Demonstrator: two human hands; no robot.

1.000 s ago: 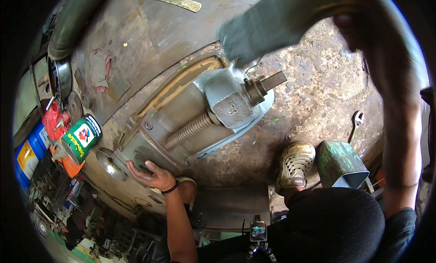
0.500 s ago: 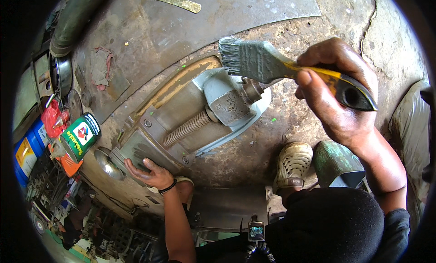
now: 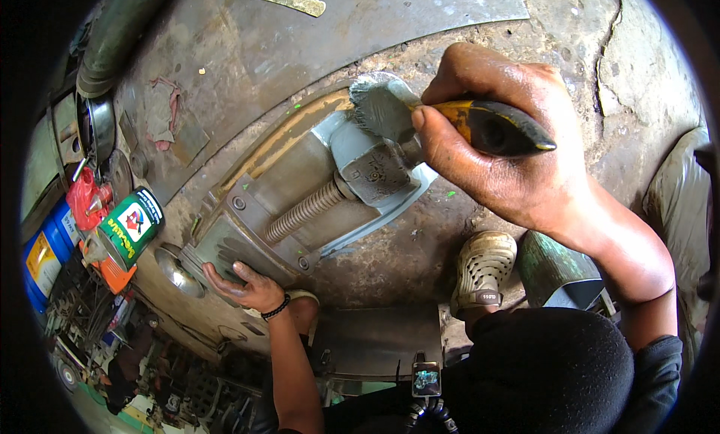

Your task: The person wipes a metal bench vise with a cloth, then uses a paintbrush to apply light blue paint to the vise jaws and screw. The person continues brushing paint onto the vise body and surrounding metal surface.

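Note:
A large bench vise (image 3: 300, 171) lies on the floor in front of me, its threaded screw (image 3: 304, 215) exposed along the middle. Wet-looking grey paint covers its far right end and edges; the left part is bare metal with brownish filler along the upper side. My right hand (image 3: 517, 156) is closed around the black and yellow handle of a wide paintbrush (image 3: 386, 115). Its grey-coated bristles press against the vise's upper right end. My left hand (image 3: 251, 290), fingers stretched out, rests at the near left edge of the vise, with a dark reflection or shadow beside it.
A green can (image 3: 131, 228), a red plastic bag (image 3: 85, 198) and a blue container (image 3: 49, 246) stand at the left. Beyond the vise lies a flat metal sheet (image 3: 360, 18). A shallow metal bowl (image 3: 180, 273) sits beside my left hand; a green metal piece (image 3: 559, 265) is near my shoe.
My right hand has moved left and slightly up, turning the brush so its bristles now splay on the vise's end. My left hand stays in place.

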